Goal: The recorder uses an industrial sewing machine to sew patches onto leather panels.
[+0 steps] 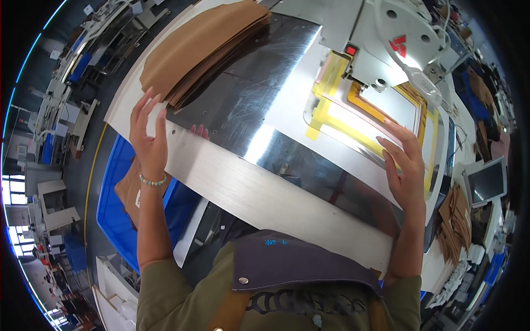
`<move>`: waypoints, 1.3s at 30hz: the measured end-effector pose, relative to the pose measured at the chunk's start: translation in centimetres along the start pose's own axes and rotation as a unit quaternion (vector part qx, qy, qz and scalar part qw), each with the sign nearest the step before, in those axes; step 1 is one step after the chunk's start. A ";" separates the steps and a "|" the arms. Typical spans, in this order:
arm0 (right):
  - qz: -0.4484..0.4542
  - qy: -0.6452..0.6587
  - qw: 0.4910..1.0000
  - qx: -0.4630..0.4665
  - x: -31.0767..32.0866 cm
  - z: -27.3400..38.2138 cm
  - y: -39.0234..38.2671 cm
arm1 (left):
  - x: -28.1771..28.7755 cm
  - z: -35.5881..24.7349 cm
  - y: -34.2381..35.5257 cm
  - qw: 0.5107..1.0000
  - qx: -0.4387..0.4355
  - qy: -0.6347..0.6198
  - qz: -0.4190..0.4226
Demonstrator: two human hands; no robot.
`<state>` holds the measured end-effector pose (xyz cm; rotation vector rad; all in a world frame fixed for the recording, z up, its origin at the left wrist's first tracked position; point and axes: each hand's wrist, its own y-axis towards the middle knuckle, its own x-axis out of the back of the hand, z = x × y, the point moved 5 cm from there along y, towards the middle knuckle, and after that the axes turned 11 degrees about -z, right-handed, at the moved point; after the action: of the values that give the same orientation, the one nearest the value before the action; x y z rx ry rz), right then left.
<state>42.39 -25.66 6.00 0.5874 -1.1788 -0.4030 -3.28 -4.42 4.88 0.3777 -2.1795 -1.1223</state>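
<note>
Lies flat along the left edge of the worktable (265, 190) as 1 thick stack of brown sheets (201, 41), broad and curved in outline, with layers slightly stepped along the right side and a near end close to the front edge. Sits toward the right edge as 1 amber rectangular frame (355, 95), flat around a pale opening, bordered on its left and near sides by yellow tape (313, 122) and a pink strip (353, 106), partly hidden at the near side.
</note>
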 end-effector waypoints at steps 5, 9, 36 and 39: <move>-0.036 -0.093 0.995 -0.010 5.2 -0.9 -1.8 | -9.5 -2.8 4.4 0.989 -0.111 -0.036 0.092; -0.086 -0.169 0.978 -0.083 10.9 -5.0 -6.3 | -14.3 -9.4 5.1 0.961 -0.133 -0.178 0.167; -0.225 -0.593 0.684 -0.360 33.2 -5.9 -36.2 | -19.4 -26.5 -9.4 0.720 -0.363 -0.393 0.442; -0.207 -0.600 0.630 -0.448 33.8 -2.3 -43.0 | -20.2 -26.3 -10.0 0.721 -0.386 -0.375 0.436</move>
<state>56.36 -78.59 3.67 -0.4757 -1.8216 -1.8669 28.84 -16.18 -0.46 -1.5509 -1.7625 -1.5456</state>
